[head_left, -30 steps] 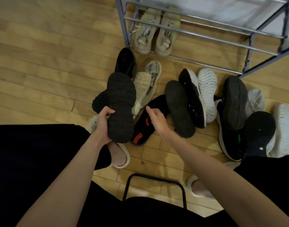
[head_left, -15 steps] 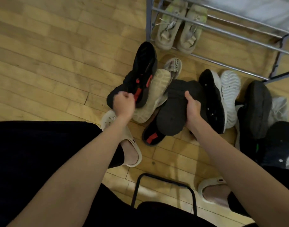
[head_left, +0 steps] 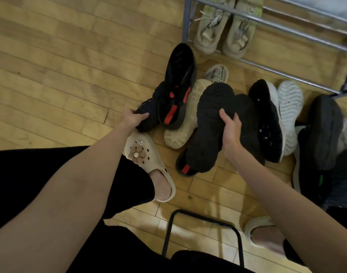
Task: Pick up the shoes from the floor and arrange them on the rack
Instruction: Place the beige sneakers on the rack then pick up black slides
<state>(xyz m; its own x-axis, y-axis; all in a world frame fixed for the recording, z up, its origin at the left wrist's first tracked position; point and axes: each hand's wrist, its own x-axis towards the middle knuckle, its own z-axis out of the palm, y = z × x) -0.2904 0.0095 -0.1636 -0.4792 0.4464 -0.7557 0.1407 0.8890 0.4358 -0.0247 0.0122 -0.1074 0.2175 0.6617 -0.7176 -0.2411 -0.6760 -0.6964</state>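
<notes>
The rack (head_left: 286, 22) holds only a beige pair (head_left: 223, 30), so lifting two unmatched shoes risks mismatching: the right hand (head_left: 230, 131) grips a sole-up black shoe (head_left: 212, 123), the left hand (head_left: 132, 119) pinches a black-and-red shoe (head_left: 176, 89), both amid the floor pile.

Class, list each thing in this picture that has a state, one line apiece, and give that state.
left hand: grips the heel of a black shoe
black shoe with red tab: on the floor, held at its heel
right hand: grips a black shoe
black shoe, sole up: held, over the pile
beige sneakers: paired on the rack
shoe rack: upright, mostly unfilled
white-soled shoe: sole up, on the floor
</notes>
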